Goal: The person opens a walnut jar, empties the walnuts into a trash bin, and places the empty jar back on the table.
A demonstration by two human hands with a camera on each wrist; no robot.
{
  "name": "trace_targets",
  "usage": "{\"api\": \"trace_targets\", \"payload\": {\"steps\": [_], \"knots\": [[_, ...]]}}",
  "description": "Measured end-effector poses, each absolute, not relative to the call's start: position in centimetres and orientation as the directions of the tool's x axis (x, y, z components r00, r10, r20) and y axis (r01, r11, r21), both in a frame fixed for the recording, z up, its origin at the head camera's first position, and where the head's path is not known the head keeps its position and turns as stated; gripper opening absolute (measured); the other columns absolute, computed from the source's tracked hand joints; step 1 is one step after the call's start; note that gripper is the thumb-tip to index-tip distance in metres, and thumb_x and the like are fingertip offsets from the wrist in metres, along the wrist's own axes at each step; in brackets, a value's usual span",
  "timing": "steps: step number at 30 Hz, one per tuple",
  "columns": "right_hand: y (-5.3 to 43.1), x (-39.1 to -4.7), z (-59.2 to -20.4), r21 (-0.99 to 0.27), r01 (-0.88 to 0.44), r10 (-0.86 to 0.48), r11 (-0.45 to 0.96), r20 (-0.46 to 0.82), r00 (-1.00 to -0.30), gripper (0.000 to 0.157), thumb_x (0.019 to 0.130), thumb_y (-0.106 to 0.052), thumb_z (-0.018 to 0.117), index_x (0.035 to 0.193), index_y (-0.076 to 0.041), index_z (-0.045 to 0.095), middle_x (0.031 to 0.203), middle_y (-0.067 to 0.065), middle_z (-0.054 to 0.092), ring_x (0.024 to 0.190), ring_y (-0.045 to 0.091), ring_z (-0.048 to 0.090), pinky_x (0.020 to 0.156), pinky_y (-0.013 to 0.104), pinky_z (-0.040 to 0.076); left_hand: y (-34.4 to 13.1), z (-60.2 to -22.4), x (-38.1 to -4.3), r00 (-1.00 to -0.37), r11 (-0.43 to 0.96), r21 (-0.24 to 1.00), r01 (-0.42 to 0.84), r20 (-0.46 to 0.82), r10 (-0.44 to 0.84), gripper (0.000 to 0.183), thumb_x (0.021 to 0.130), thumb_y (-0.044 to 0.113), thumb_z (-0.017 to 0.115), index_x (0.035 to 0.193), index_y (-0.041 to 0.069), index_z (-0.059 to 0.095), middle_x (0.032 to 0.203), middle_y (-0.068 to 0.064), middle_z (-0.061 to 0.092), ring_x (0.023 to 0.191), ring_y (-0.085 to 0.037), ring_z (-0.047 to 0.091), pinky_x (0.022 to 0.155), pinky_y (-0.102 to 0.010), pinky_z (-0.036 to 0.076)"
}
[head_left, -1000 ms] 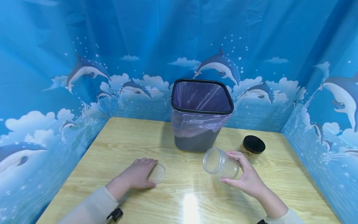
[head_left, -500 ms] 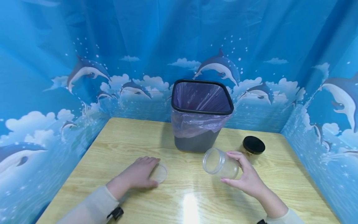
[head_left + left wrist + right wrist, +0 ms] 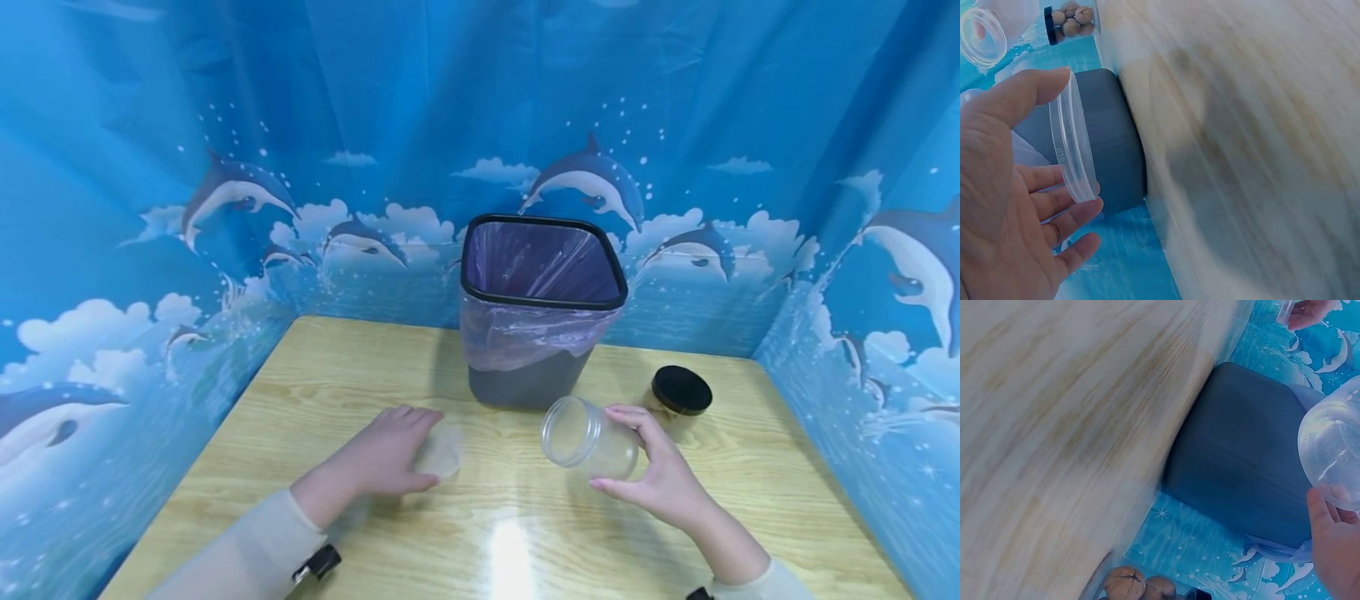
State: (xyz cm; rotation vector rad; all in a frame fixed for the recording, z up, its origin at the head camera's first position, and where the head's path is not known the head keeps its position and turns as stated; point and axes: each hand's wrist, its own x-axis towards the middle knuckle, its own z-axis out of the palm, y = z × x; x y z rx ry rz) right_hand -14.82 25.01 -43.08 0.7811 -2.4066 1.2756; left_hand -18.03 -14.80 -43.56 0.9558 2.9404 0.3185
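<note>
One clear lid [image 3: 442, 452] is in the left hand [image 3: 386, 454], pinched by its edge with the thumb and fingertips, up off the counter [image 3: 360, 367]. The right hand [image 3: 667, 487] grips a clear jar [image 3: 596, 442] by its sides. That jar is tipped, also off the counter, and its open top points up and toward the left hand. Farther back, a gray bin [image 3: 525, 379] with a purple bag [image 3: 525, 333] stands on the counter. Behind the right hand is a nut jar [image 3: 662, 408] with its black cap [image 3: 681, 389] on. Blue cloth [image 3: 375, 83] hangs behind.
</note>
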Motion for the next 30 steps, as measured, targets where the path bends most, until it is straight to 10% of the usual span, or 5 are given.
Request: {"api": "trace_targets", "payload": {"steps": [30], "knots": [[24.5, -14.9, -43.1, -0.677, -0.582, -0.331, 0.449, 0.479, -0.813, 0.089, 0.060, -0.006, 0.096, 0.136, -0.011, 0.053, 0.136, 0.006, 0.053, 0.127, 0.003, 0.046, 0.105, 0.012, 0.034, -11.7, -40.2, -17.3, -0.745, 0.727, 0.163, 0.667, 0.167, 0.646, 0.094, 0.080, 0.060, 0.072, 0.152, 0.008, 0.041, 0.145, -0.006, 0.052, 0.128, -0.026, 0.049, 0.111, -0.049, 0.036]]}}
